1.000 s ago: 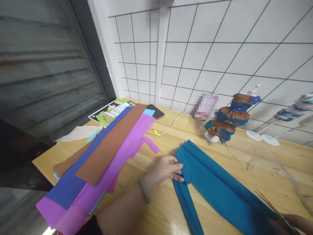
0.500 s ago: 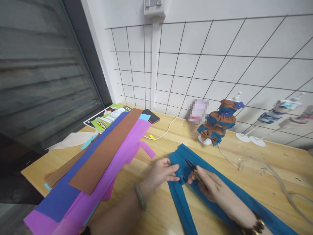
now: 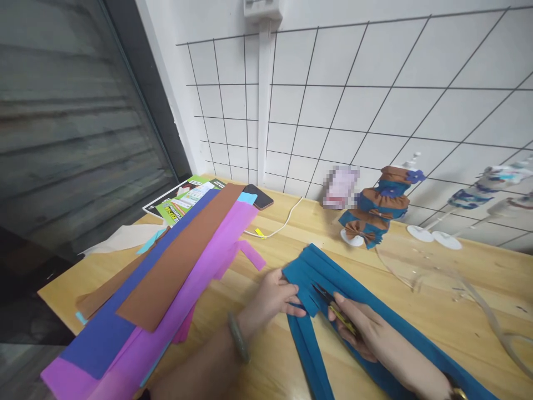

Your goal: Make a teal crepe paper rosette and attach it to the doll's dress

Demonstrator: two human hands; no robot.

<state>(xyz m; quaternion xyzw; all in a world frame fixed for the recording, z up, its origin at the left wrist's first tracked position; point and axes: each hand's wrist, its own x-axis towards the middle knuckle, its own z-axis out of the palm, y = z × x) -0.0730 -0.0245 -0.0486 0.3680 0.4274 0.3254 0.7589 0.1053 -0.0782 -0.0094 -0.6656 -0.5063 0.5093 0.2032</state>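
Observation:
My left hand (image 3: pixel 277 294) pinches the edge of a short teal piece (image 3: pixel 300 283), thin like cloth or crepe paper, on the wooden table. Slits show along the piece's near right edge. In my right hand (image 3: pixel 362 328) is a pair of small thread snips (image 3: pixel 339 316) with dark pointed blades and a yellowish handle. Their tips lie just over the teal material, to the right of my left fingers. A long teal strip (image 3: pixel 375 316) runs beneath my right hand towards the lower right. Another narrow teal strip (image 3: pixel 310 355) hangs down towards the near edge.
Purple (image 3: pixel 200 266), blue (image 3: pixel 108 322) and brown strips (image 3: pixel 179 261) are stacked on the left. Behind them lie printed papers (image 3: pixel 183 203) and a phone (image 3: pixel 258 197). A white cable (image 3: pixel 287 222) crosses the back. A brown-and-teal dress form (image 3: pixel 375 205) stands at the back right.
The snips have drawn back slightly to the right and now show more of their handle. My left hand has shifted a little left with the teal piece. The view has turned slightly.

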